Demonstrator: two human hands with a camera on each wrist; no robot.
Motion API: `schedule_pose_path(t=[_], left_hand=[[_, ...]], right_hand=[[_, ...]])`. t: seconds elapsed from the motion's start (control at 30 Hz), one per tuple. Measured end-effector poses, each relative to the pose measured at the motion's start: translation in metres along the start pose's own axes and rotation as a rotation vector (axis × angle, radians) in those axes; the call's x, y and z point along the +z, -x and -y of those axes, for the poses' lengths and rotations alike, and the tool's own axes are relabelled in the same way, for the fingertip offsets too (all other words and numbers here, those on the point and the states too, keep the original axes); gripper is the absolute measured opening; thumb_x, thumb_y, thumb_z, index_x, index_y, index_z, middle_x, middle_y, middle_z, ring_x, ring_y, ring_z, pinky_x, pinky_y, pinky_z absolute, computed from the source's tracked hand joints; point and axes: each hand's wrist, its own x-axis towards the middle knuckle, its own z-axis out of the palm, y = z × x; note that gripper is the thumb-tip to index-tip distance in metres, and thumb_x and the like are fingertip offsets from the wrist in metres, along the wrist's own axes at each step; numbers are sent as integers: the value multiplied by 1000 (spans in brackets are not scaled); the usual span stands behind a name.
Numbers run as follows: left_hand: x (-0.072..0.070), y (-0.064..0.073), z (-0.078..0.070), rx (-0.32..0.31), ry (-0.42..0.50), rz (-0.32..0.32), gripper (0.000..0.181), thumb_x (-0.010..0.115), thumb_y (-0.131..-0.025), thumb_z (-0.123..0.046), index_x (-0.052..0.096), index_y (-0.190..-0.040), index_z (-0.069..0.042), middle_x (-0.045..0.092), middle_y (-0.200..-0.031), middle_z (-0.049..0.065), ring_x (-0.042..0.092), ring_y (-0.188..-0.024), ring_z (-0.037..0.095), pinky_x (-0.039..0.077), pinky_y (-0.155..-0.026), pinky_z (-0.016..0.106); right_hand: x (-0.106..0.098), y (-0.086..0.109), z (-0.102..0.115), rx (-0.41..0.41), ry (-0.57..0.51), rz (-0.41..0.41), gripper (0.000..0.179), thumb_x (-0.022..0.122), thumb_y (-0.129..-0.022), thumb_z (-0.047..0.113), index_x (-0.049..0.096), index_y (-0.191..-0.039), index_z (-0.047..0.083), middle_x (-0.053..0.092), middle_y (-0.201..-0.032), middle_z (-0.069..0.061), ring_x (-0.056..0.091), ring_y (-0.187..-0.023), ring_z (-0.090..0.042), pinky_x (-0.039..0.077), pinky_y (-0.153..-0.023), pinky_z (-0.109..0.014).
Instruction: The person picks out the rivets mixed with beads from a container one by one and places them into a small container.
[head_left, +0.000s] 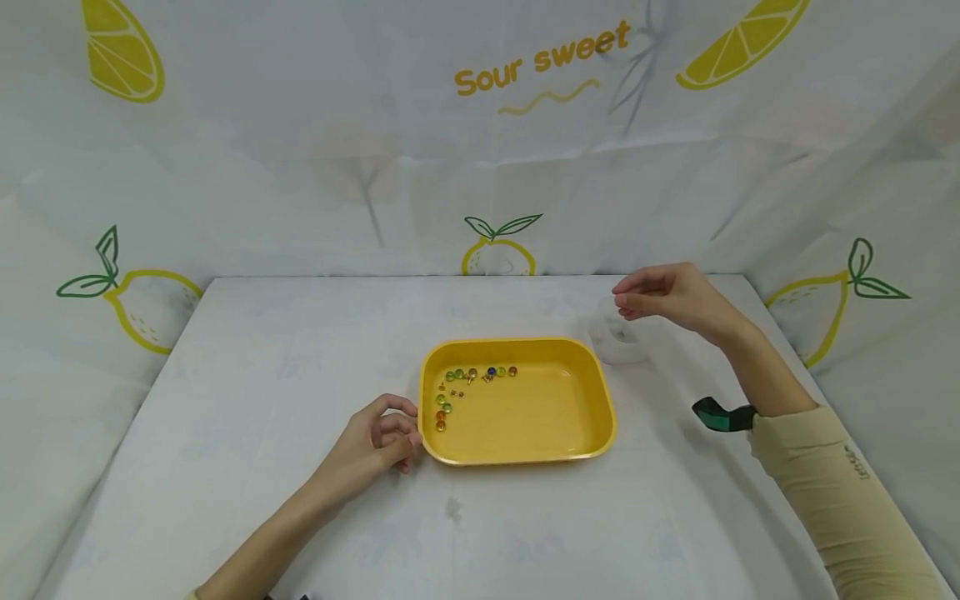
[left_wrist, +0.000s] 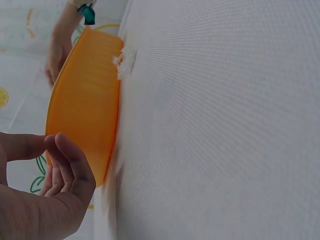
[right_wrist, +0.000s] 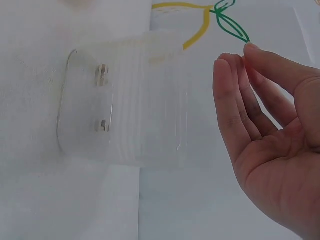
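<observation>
A yellow tray (head_left: pixel 525 417) lies on the table with small glass beads (head_left: pixel 459 374) and small gold-coloured pins (head_left: pixel 453 392) along its left and back sides. My left hand (head_left: pixel 386 437) is at the tray's left end, thumb and fingertips pinching its rim in the left wrist view. Right of the tray stands a clear plastic container (right_wrist: pixel 140 105), with two small metallic pieces (right_wrist: pixel 102 125) near its bottom. Just above this container is my right hand (head_left: pixel 667 296), its thumb and fingertips brought together; I cannot tell whether something small is between them.
White cloth printed with lemons (head_left: pixel 498 257) hangs behind and on both sides of the white table (head_left: pixel 315 333). A dark green strap (head_left: pixel 722 415) hangs from the right wrist beside the beige sleeve (head_left: pixel 840 500).
</observation>
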Motion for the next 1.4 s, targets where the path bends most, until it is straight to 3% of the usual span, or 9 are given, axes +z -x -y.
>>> schedule_pose_path(t=[0.23,0.6,0.8,1.07,1.23,1.4], left_hand=[[0,0,0,5,-1,3,43,68,-96,-5,48,-134,1,71,-101,12,65,-75,16,61,-71,26],[1,1,0,-1,-7,-26,43,68,-95,-4,49,-134,-1,72,-102,11,66,-75,17,62,-71,27],[2,1,-1,-9,-9,-33,43,67,-95,-3,49,-134,-1,71,-102,11,66,-75,18,61,-72,27],[0,0,0,12,-22,-36,46,62,-93,2,47,-136,-1,69,-102,13,67,-78,21,61,-73,27],[0,-1,-2,42,-42,-15,47,63,-94,2,45,-138,0,67,-100,14,67,-78,21,60,-72,27],[-1,-1,-4,55,-70,3,48,63,-95,1,44,-138,0,66,-101,17,65,-78,19,59,-71,27]], right_hand=[[6,3,13,-35,-21,28,36,73,-104,23,71,-131,0,82,-111,-1,80,-93,-9,64,-87,-19],[20,3,34,-102,-69,61,30,77,-102,20,74,-124,0,81,-104,0,81,-93,-15,66,-87,-24],[31,-1,44,-116,-70,89,26,78,-101,22,76,-121,6,81,-107,-4,81,-94,-17,66,-88,-25],[43,-11,62,-170,19,127,23,80,-100,23,78,-118,10,81,-104,-10,80,-93,-18,64,-85,-25],[50,-18,72,-228,-4,197,21,79,-99,13,77,-117,3,81,-107,-17,81,-91,-18,66,-87,-27],[59,-24,83,-241,-25,272,21,81,-97,11,77,-116,3,81,-105,-16,80,-92,-21,66,-90,-30]])
